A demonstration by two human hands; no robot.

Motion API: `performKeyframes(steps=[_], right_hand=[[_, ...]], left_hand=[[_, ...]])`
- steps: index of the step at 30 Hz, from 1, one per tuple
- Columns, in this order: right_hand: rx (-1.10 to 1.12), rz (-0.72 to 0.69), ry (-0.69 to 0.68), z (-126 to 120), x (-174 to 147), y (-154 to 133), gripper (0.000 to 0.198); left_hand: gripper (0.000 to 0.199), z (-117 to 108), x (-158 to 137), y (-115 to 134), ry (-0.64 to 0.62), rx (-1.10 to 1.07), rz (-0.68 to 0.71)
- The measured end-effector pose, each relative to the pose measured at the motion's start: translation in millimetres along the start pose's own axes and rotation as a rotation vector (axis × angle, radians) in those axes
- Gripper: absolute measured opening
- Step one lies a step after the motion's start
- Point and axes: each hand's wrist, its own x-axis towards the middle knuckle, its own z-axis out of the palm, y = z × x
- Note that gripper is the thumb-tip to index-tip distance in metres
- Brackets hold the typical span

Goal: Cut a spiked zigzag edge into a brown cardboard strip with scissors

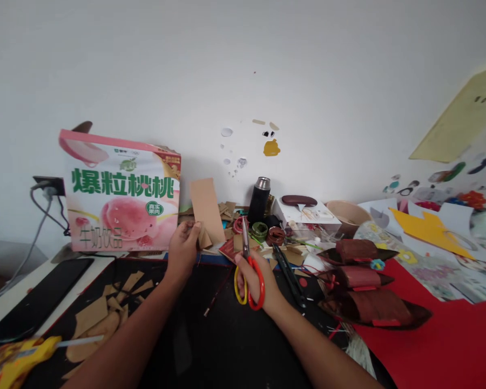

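My right hand (pixel 261 278) grips a pair of scissors (pixel 245 246) by its red and yellow handles, blades pointing up and away from me. The blades look nearly closed, with nothing seen between them. Left of it, my left hand (pixel 184 246) is closed, thumb and fingers pinched on a small piece of cardboard (pixel 203 237). Just behind that piece stands a taller cardboard strip (pixel 208 208), tilted slightly; whether my fingers touch it is unclear. Cardboard offcuts (pixel 99 316) lie on the black mat (pixel 210 346) by my left forearm.
A pink drink carton (pixel 121 194) stands at the back left. A yellow glue gun (pixel 28 354) and a phone (pixel 36 302) lie at left. Behind are a black thermos (pixel 260 200) and ribbon rolls (pixel 260 231). Brown model boats (pixel 375 308) sit on red paper (pixel 441 335).
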Motion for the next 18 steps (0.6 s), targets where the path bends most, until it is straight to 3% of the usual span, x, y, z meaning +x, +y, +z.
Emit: performKeyframes(steps=[6, 12, 18], right_hand=[[0.102, -0.014, 0.084, -9.3, 9.3, -8.1, 0.061], [0.114, -0.026, 0.058, -11.8, 9.2, -8.0, 0.054], [0.140, -0.031, 0.073, -12.9, 12.2, -4.9, 0.049]], left_hand=[[0.052, 5.1, -9.5, 7.9, -0.180, -0.080, -0.061], [0.050, 11.9, -21.4, 15.4, -0.352, 0.019, -0.036], [0.053, 9.6, -22.1, 21.0, -0.389, 0.000, -0.071]])
